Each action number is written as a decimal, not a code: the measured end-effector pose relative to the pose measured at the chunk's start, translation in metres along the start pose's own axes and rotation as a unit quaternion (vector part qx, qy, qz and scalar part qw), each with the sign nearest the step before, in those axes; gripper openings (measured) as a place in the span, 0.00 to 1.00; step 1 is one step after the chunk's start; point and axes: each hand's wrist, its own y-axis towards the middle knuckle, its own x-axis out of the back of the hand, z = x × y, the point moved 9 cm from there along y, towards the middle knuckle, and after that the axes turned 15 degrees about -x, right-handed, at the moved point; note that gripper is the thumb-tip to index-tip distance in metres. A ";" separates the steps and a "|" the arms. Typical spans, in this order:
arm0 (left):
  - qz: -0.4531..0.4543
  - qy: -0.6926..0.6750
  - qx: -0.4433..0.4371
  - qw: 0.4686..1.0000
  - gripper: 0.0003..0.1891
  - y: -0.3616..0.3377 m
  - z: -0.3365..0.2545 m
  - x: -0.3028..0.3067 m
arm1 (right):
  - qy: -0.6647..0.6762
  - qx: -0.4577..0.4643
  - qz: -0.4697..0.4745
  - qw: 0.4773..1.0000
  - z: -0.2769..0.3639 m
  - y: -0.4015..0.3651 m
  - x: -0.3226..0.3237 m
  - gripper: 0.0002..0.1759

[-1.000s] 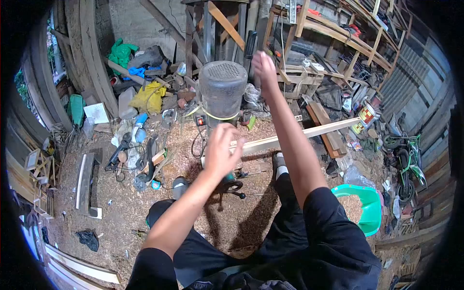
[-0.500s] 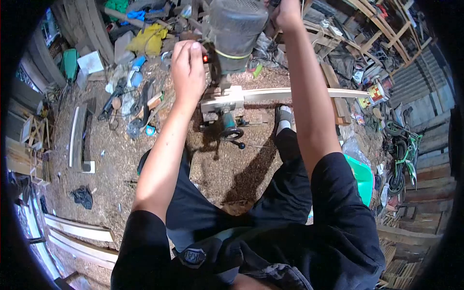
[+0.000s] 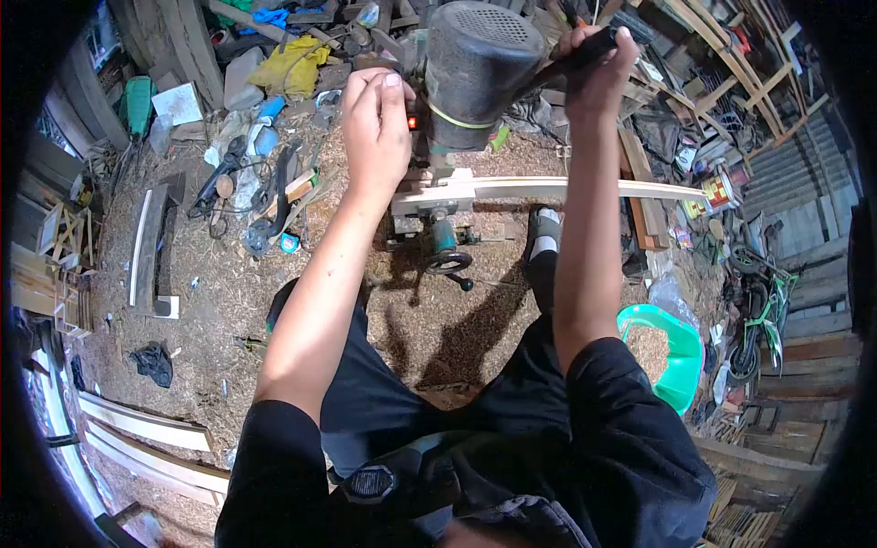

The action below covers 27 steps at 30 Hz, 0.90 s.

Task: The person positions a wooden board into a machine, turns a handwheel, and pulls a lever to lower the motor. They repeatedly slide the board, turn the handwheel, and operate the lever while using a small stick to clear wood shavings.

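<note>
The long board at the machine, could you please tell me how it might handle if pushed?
The board is wood, so probably fairly stiff. Being slender, it may flex slightly. It extends well past the machine, so its far end might swing.

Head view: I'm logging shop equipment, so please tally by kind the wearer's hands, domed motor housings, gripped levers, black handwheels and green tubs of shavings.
Hands: 2 (left hand, right hand)
Motor housing: 1
Gripped lever: 1
Black handwheel: 1
Green tub: 1
Total: 6
</note>
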 end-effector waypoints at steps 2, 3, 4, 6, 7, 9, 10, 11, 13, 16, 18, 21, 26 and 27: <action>0.003 -0.005 0.014 1.000 0.20 0.002 -0.001 0.000 | -0.045 0.028 0.051 0.997 0.015 0.009 -0.003 0.25; 0.007 -0.011 0.027 1.000 0.21 0.001 -0.002 0.000 | -0.023 0.014 0.042 0.999 0.023 0.009 -0.014 0.24; 0.009 -0.020 0.029 0.999 0.21 -0.001 -0.003 -0.002 | -0.031 0.013 0.067 0.997 0.023 0.008 -0.018 0.28; -0.001 -0.027 0.020 0.999 0.20 -0.002 -0.007 -0.002 | -0.038 0.009 0.093 0.995 0.017 0.003 -0.013 0.32; -0.012 -0.034 0.008 0.999 0.20 -0.002 -0.010 -0.001 | -0.009 0.013 0.105 0.994 0.013 -0.003 -0.001 0.27; 0.002 -0.034 0.017 0.999 0.20 -0.006 -0.013 -0.003 | 0.045 0.042 0.061 0.996 0.009 -0.034 0.008 0.21; 0.014 -0.034 0.026 0.999 0.21 -0.008 -0.012 -0.004 | 0.055 0.051 0.041 0.996 0.009 -0.056 0.008 0.20; 0.014 -0.032 0.025 0.999 0.21 -0.008 -0.011 -0.004 | 0.067 0.060 0.022 0.996 0.009 -0.067 0.010 0.19; 0.020 -0.039 0.018 0.999 0.21 -0.010 -0.009 -0.003 | 0.063 0.050 0.027 0.996 0.007 -0.067 0.013 0.19; 0.038 -0.015 0.051 0.998 0.22 -0.014 -0.002 -0.001 | 0.032 0.035 0.018 0.999 0.007 -0.065 0.017 0.19; 0.030 -0.032 0.060 0.997 0.22 -0.015 -0.001 -0.002 | 0.009 0.027 0.009 1.000 0.007 -0.066 0.016 0.19; 0.026 -0.049 0.067 0.996 0.22 -0.018 -0.001 -0.001 | 0.036 0.015 -0.026 0.999 0.005 -0.070 0.018 0.19; 0.033 -0.047 0.067 0.996 0.22 -0.021 0.000 -0.002 | 0.036 0.021 -0.026 0.999 0.007 -0.070 0.022 0.18; 0.035 -0.037 0.062 0.997 0.22 -0.022 0.000 -0.001 | 0.052 0.015 -0.010 0.998 0.003 -0.070 0.022 0.17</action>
